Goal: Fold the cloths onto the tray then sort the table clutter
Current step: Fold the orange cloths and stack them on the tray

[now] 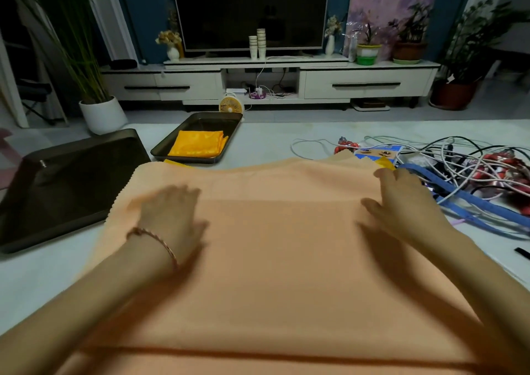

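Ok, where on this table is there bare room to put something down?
Bare tabletop lies between the metal tray and the cable tangle, beyond the peach cloth. Another patch sits near left, in front of the large dark tray. The right side is crowded with cables.

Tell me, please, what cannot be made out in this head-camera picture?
Head view only.
- Large peach cloth: near edge cut off by the bottom border.
- Left hand: fingertips smeared by motion blur.
- Flat yellow item beside the dark metal tray: mostly hidden under the cloth's far edge.
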### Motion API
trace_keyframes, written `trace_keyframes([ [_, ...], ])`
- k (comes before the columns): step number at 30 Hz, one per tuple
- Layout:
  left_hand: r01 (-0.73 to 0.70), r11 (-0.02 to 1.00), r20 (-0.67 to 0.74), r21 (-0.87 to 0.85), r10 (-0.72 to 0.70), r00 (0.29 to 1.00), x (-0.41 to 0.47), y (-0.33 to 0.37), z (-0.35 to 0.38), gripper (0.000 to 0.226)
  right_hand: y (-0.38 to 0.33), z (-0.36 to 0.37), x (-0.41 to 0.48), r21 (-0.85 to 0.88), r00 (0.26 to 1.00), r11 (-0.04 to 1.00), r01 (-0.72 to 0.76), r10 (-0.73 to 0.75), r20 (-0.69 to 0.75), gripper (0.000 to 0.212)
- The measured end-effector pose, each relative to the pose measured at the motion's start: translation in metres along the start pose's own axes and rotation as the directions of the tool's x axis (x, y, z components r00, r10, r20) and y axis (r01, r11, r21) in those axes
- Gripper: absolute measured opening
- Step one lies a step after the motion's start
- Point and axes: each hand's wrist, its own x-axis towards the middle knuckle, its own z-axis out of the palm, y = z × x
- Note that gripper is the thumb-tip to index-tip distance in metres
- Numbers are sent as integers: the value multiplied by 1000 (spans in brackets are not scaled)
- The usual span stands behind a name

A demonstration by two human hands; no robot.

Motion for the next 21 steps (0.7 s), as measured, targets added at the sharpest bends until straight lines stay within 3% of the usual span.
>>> trace_keyframes([
  [3, -230, 952, 128, -203, 259, 957, -61, 44, -4, 109, -54, -16, -33, 369, 961, 889, 270, -274, -44, 36],
  [5, -243, 945, 209, -220, 289, 934, -84, 59, 8, 98, -88, -10, -63, 488, 875, 770, 411, -483, 24, 44],
  [7, -198, 957, 249, -213, 249, 936, -94, 61, 24, 83, -107, 6, -89, 491, 794, 736, 467, -593, 133, 58],
  [9, -175, 965, 223, -195, 218, 950, -103, 50, 36, 101, -109, 18, -105, 426, 755, 754, 501, -621, 211, 72],
  [11, -173, 978, 133, -113, 188, 973, -108, 34, 47, 102, -103, 24, -113, 355, 751, 783, 511, -608, 259, 83],
  [14, -99, 988, 223, -119, 124, 967, -128, 8, 60, 58, -99, 27, -114, 302, 748, 792, 531, -605, 271, 85],
  [15, -89, 991, 239, -99, 110, 965, -133, -3, 65, 54, -99, 27, -114, 295, 748, 789, 538, -609, 264, 87],
  [17, -11, 991, 273, -134, 48, 961, -138, -19, 52, 72, -98, 31, -113, 279, 745, 783, 555, -618, 252, 94],
  [19, 50, 989, 180, -142, -24, 983, -137, -38, 55, 108, -99, 30, -113, 277, 744, 781, 559, -621, 246, 100],
  [21, 131, 987, 259, -87, -105, 960, -147, -51, 50, 107, -99, 32, -114, 281, 750, 779, 561, -622, 225, 102],
])
